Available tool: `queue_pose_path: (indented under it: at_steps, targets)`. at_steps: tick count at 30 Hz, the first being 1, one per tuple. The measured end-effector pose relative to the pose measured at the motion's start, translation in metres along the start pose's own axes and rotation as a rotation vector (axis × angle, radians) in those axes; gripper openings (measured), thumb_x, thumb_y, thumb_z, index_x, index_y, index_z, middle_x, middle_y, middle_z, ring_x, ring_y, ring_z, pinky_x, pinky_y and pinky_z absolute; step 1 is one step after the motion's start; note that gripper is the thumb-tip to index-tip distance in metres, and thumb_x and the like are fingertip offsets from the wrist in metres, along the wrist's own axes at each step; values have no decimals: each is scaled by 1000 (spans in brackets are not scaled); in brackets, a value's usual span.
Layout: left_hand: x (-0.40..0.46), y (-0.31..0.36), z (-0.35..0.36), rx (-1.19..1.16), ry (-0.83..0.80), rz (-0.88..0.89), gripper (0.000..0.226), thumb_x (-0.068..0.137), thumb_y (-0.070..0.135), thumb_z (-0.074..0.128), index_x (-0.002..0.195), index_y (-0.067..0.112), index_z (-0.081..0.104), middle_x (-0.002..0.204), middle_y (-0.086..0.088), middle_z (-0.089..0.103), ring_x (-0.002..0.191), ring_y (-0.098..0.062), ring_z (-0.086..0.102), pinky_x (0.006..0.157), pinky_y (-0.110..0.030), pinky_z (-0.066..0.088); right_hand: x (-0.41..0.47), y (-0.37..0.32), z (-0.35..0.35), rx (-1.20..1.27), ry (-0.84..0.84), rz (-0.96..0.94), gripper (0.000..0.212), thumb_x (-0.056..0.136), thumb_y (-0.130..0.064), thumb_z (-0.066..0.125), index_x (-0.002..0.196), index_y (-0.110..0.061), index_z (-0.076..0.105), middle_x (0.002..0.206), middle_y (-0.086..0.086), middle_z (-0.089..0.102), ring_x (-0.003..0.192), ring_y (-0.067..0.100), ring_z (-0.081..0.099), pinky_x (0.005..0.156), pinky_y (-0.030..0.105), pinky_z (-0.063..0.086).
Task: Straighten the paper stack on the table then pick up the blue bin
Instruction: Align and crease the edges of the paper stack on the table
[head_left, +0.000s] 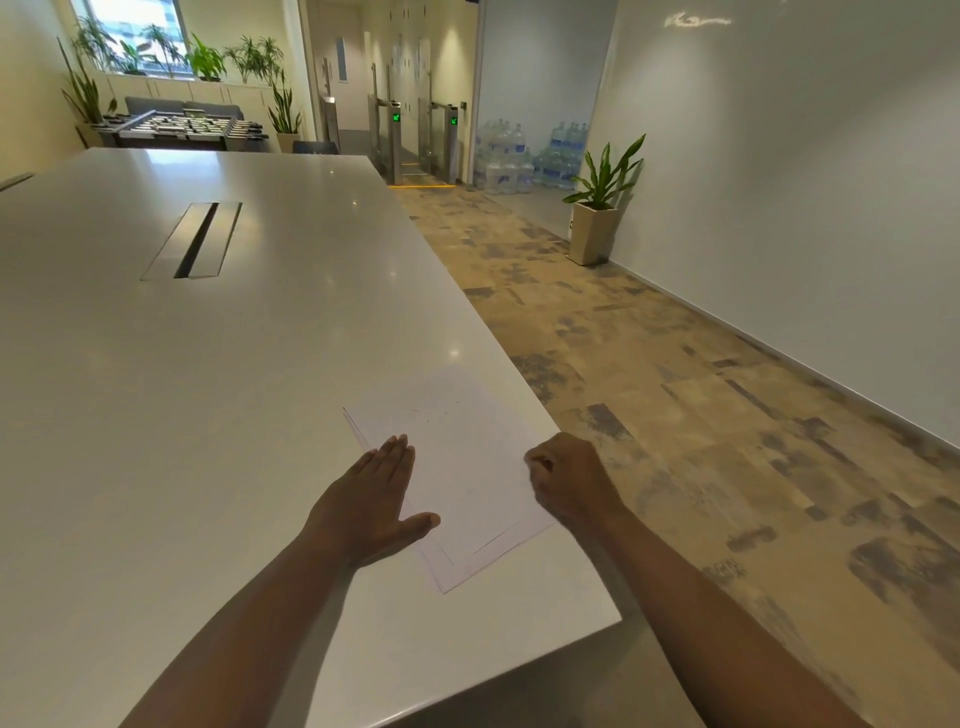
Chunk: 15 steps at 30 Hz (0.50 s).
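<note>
- A foosball table is seen far off at the upper left, with potted plants lined along the window sill behind it.
- A long white table fills the left half of the view; a cable slot is set into its middle.
- The left hand is laid flat, palm down, with the fingers together and the thumb spread out to the right. Nothing is gripped by it; it is pressed on the left edge of the papers, partly on the tabletop.
- The papers are found near the table's right edge, close to its near corner. The sheets are not squared (offset edges show at the near corner and along the left side).
- The right hand is curled into a loose fist at the right edge of the papers, right at the table's rim. Whether a sheet is pinched in it cannot be told, since the fingertips are hidden under the knuckles.
- Turnstile gates with green lights are seen beyond the table's far end.
- Water bottles are stacked against the far wall.
- A potted plant is stood on the carpet beside the right wall.
- The bin is not found in this view.
</note>
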<state>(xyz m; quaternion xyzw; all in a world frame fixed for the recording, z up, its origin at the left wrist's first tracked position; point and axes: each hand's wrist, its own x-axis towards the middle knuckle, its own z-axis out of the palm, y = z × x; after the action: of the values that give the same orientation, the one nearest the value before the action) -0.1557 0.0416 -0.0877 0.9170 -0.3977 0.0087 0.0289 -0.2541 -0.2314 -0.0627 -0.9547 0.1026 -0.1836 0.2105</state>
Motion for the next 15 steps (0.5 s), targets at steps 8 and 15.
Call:
queue_pose_path:
  at_steps: [8,15]
  targets:
    - [1,0,1,-5,0,-1,115,69,87,-7,153,10,-6,161,-5,-11,148,-13,-12,121,-33,2,-6,-27,17,-3,-109,-144,18,78,-5,53,60,-5,54,58,3,53,67,10,50,61,33,43]
    - [0,1,-2,-8,0,-10,114,68,87,-9,153,11,-8,161,-4,-13,148,-11,-14,121,-32,1,6,-32,2,-4,-4,-35,51,72,3,48,50,-28,15,55,-9,14,60,19,27,60,28,25]
